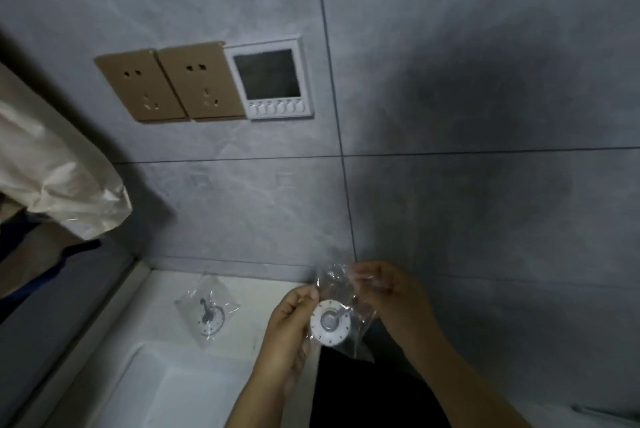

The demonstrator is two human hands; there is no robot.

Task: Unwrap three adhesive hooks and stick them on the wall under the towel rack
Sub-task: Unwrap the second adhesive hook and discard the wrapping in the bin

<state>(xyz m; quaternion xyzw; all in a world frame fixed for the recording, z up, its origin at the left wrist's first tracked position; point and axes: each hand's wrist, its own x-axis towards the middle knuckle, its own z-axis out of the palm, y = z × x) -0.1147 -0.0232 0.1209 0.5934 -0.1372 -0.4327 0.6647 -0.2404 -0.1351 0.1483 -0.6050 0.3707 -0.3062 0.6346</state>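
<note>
Low in the centre of the frame, the left hand (pixel 292 318) pinches the rim of a round white adhesive hook (pixel 330 323), thumb and fingers closed on its left edge through a clear plastic wrapper (pixel 341 306). The right hand (pixel 388 292), just to the right and slightly higher, has its fingers closed on the upper part of that wrapper, which stands crumpled above the hook disc and hangs loose below it. The hook is partly inside the wrapper, with its grey centre facing the camera. To the left of the hands, a second wrapped hook (pixel 207 315) lies flat on the white desk (pixel 162 292) in the lower left of the frame, well apart from the hands and near the wall. The desk's surface steps down into a basin-like recess lower left. Behind everything rises a grey tiled wall (pixel 450 81) with dark grout lines. In the upper left of the frame two brown sockets (pixel 169 84) sit side by side, touching a white control panel (pixel 272 77) with a dark screen and a row of small buttons. At the far left edge hangs a pale plastic-covered bundle (pixel 59 181).
</note>
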